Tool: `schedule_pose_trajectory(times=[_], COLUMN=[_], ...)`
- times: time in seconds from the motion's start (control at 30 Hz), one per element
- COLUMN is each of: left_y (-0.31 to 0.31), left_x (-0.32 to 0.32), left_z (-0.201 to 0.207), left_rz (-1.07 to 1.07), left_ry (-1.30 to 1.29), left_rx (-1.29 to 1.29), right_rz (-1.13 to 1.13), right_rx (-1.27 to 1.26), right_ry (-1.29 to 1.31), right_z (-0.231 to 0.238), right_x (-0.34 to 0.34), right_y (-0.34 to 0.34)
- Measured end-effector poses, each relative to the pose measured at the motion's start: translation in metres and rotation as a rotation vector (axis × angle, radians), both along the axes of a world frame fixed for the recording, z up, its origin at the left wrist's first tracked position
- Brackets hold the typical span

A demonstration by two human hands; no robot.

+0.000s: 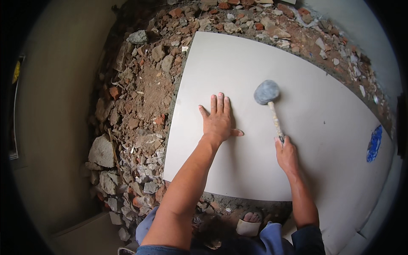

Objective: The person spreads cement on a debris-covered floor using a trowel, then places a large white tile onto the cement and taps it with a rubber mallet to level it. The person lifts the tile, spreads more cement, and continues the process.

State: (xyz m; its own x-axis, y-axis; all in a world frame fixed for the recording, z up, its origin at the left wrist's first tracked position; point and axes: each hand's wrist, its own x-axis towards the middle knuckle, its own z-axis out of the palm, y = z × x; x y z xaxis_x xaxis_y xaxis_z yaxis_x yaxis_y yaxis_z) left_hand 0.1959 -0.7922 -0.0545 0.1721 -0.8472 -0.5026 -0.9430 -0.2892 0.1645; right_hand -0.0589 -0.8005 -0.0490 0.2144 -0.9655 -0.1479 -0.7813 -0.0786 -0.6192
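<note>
A large pale floor tile (pixel 250 170) lies on grey mortar, with mortar showing along its edges. My left hand (pixel 217 123) rests flat on the tile, left of its middle, fingers spread and pointing away from me. In my right hand (pixel 287 154) is the handle of a rubber mallet (pixel 275 120). The mallet's rounded grey head is at the far end of the handle, slightly blurred, over the tile to the right of my left hand. Whether the head touches the tile I cannot tell.
Broken brick, stones and soil (pixel 148 93) cover the ground left of and beyond the tile. Walls stand on the left (pixel 55 119) and right. A blue patch (pixel 374 143) marks the surface at right. My sandalled foot (pixel 250 223) is by the near edge.
</note>
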Motion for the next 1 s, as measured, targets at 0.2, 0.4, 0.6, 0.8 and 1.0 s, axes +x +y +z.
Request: schedule_pose_trajectory(times=[0.2, 0.4, 0.6, 0.8, 1.0], left_y=[0.003, 0.007, 0.010, 0.009, 0.038], left_x=[-0.002, -0.002, -0.002, -0.001, -0.019], left_z=[-0.004, -0.011, -0.013, -0.011, -0.026], left_rz=[0.010, 0.013, 0.036, 0.031, 0.269], left_ry=[-0.002, -0.038, -0.030, -0.008, 0.000], left_rx=[-0.037, -0.093, -0.113, -0.075, -0.225], right_rz=[0.048, -0.060, -0.093, -0.272, -0.109], right_rx=[0.013, -0.021, -0.056, 0.016, -0.029], right_ry=[0.113, -0.142, -0.129, -0.137, 0.079], right_z=[0.002, 0.015, 0.003, -0.009, -0.008], right_x=[-0.042, -0.065, -0.069, -0.093, -0.109], right_y=[0.032, 0.041, 0.046, 0.070, 0.092])
